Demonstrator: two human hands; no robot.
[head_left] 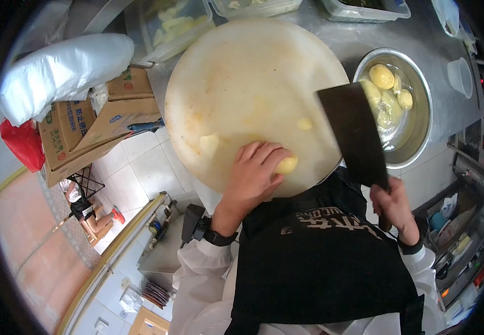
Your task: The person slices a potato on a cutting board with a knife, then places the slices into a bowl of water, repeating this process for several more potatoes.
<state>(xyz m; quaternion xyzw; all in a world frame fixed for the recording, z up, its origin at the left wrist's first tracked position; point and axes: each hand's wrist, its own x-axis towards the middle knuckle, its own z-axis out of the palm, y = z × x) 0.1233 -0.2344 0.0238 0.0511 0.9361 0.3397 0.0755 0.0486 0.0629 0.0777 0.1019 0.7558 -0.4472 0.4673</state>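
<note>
left grip [257, 162] clamps potato [288, 164], centre of frame; cleaver [354, 131], clamped in right grip [391, 202], lies rightward, long axis toward upper left.

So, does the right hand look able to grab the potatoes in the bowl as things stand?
Probably not as it is: the right hand is closed on the cleaver. Otherwise the way looks free, with the bowl uncovered just beyond and the potatoes in plain view.

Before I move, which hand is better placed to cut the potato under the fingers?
Right, I'd judge: the right hand already grips the cleaver, while the left hand is holding the potato on the round board.
</note>
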